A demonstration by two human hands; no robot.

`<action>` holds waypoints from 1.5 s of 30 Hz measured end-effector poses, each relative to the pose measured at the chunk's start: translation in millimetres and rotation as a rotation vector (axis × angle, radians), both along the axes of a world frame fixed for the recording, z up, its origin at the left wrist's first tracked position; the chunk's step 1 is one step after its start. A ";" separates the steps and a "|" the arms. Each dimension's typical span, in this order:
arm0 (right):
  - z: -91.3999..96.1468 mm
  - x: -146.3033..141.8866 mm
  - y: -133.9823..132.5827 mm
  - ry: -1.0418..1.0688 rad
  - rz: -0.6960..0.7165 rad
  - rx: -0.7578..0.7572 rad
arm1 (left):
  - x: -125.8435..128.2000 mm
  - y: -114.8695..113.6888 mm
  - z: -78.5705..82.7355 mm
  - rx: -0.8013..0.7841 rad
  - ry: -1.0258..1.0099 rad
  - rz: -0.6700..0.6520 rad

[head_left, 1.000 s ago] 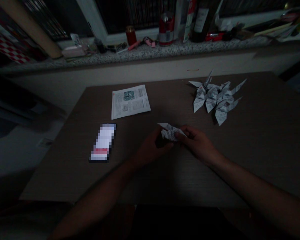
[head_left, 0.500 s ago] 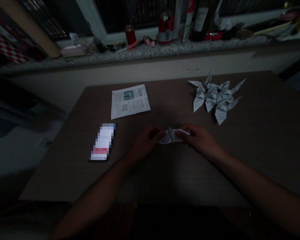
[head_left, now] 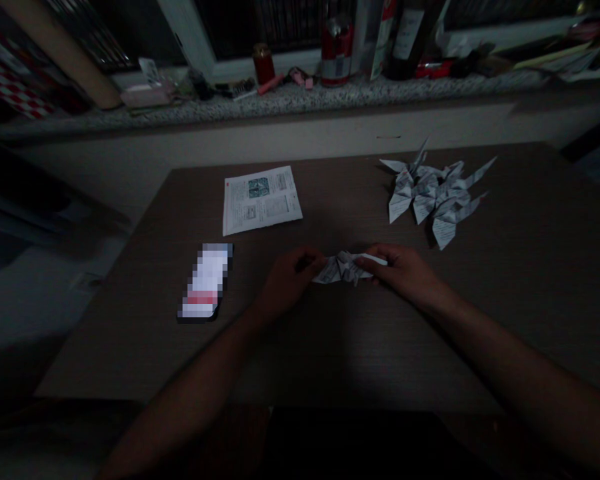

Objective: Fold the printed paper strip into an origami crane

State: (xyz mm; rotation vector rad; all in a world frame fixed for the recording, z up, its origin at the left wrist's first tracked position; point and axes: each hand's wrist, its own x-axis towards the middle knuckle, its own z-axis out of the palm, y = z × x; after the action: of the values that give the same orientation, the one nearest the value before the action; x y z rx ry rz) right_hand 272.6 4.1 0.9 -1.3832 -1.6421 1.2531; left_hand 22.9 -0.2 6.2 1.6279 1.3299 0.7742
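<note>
Between my hands, just above the middle of the table, is a folded origami crane (head_left: 344, 267) made of printed paper, its two wings drawn out sideways. My left hand (head_left: 295, 273) pinches the left wing between thumb and fingers. The right wing is gripped by my right hand (head_left: 397, 267), with the thumb on top of the paper. Beyond the right hand stands a group of several finished-looking paper cranes (head_left: 436, 197). A flat printed sheet (head_left: 261, 200) lies at the back left of the table.
A phone (head_left: 205, 283) with a lit, pixelated screen rests on the left of the wooden table (head_left: 300, 360). Behind the table, a granite windowsill (head_left: 180, 113) carries a red can (head_left: 337, 53), a small red jar (head_left: 263, 63), a dark bottle (head_left: 407, 43) and clutter.
The crane's wings have been pulled wider apart, and its middle has spread and flattened. My right hand has shifted slightly to the right. The camera view has moved a little.
</note>
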 end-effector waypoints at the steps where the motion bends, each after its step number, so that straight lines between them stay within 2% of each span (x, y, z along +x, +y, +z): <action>1: -0.1 0.3 0.5 -0.001 0.003 -0.001 | -0.3 0.2 0.2 -0.001 -0.005 0.004; 14: 5.3 5.4 4.5 -0.028 0.030 0.019 | -6.0 4.4 5.6 -0.005 0.019 0.014; 25: 6.7 7.1 4.9 -0.008 0.021 0.004 | -7.5 5.9 2.6 -0.002 0.008 0.009; 34: -8.3 3.1 2.2 0.269 0.073 -0.282 | -4.2 1.8 2.8 -0.003 -0.027 0.016; 45: -8.7 1.6 -1.2 0.563 -0.022 -0.500 | -2.8 1.5 0.7 -0.015 -0.062 -0.011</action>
State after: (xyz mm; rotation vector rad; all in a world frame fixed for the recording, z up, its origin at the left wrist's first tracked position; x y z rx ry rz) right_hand 274.3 2.9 -7.8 -1.1510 -0.9613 1.9136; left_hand 20.1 1.3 6.9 1.5855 1.2791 0.8005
